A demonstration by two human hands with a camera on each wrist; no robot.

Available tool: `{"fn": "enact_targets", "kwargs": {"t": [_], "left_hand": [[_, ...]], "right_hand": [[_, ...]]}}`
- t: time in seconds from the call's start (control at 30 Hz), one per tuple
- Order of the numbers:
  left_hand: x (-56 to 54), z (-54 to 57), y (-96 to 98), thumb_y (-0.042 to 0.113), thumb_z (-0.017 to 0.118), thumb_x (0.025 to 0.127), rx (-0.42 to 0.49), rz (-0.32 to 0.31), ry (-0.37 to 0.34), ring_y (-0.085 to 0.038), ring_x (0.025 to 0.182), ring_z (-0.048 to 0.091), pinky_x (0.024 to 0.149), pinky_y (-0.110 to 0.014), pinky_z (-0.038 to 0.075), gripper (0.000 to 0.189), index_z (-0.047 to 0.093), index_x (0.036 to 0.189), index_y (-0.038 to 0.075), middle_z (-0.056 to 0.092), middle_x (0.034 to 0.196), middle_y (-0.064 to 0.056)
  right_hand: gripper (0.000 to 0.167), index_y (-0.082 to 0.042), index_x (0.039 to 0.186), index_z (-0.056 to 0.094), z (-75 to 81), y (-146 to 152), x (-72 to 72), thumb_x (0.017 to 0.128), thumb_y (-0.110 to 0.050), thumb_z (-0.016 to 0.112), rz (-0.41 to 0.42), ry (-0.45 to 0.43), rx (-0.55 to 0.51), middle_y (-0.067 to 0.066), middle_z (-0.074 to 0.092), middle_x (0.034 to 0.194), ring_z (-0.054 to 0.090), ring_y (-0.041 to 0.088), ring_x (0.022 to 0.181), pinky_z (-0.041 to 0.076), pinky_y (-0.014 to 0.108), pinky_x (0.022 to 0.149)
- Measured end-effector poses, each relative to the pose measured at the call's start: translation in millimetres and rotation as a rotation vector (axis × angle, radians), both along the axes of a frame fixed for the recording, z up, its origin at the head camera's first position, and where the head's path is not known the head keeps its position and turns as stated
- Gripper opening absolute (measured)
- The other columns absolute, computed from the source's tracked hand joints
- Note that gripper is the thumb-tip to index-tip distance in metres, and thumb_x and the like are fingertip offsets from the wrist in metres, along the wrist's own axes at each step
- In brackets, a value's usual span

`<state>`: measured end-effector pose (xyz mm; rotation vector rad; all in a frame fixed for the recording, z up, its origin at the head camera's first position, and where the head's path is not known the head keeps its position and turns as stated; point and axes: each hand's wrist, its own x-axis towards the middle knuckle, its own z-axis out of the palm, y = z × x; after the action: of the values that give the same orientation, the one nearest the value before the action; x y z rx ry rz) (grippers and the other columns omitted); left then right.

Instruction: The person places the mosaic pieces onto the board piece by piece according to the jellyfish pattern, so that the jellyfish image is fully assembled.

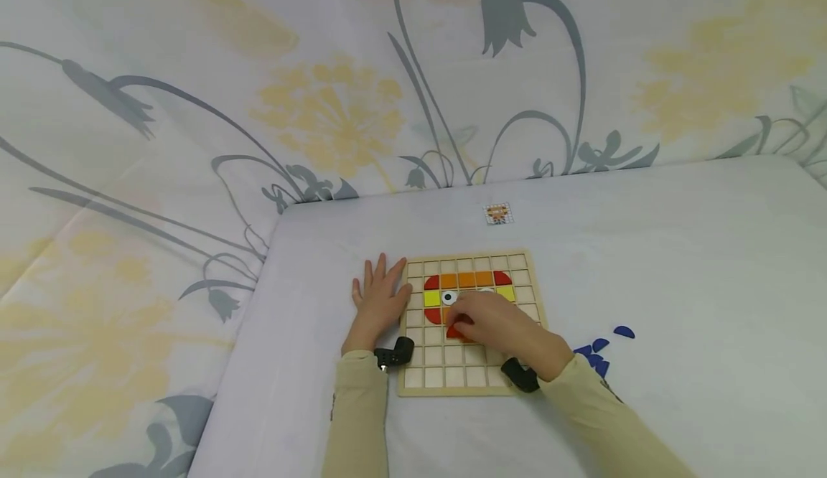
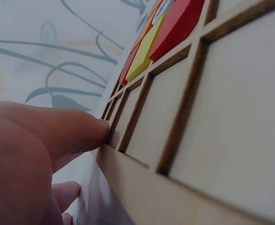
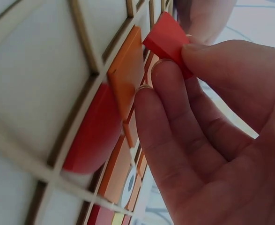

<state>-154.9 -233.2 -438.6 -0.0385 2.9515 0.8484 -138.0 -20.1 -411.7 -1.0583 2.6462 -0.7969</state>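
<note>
A wooden grid board (image 1: 474, 377) lies flat on the white surface, with orange, red and yellow tiles and round eye tiles set in its cells. My left hand (image 1: 376, 307) rests at the board's left edge with fingers spread; in the left wrist view a fingertip (image 2: 102, 129) touches the frame. Over the lower part of the pattern, my right hand (image 1: 494, 320) pinches a red tile (image 3: 167, 42) between thumb and fingers. Beside it in the right wrist view are an orange tile (image 3: 128, 70) and a rounded red tile (image 3: 95, 131) in their cells. The right hand covers part of the pattern.
Several blue pieces (image 1: 601, 345) lie loose to the right of the board. Behind the board is a small printed picture card (image 1: 498, 214). A flowered cloth (image 1: 336, 105) rises at the back and left. Black wrist cameras (image 1: 395, 353) sit on both wrists.
</note>
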Motion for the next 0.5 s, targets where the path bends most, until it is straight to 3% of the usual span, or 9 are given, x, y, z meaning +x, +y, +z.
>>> {"fn": "enact_targets", "kwargs": {"t": [0.5], "left_hand": [[-1.2,-1.4,0.3,0.033,0.045,0.090,-0.016,0.005,-0.020,-0.030,0.134,-0.008,0.099,-0.054,-0.009,0.050,0.034,0.139,0.025,0.007,0.149,-0.008]], "right_hand": [[0.008,-0.016,0.081,0.071,-7.5,-9.2,2.2,0.080,-0.010,0.065,0.013,0.041,0.011,-0.007,0.055,0.079,0.051,0.008,0.069,0.045,0.024,0.066]]}}
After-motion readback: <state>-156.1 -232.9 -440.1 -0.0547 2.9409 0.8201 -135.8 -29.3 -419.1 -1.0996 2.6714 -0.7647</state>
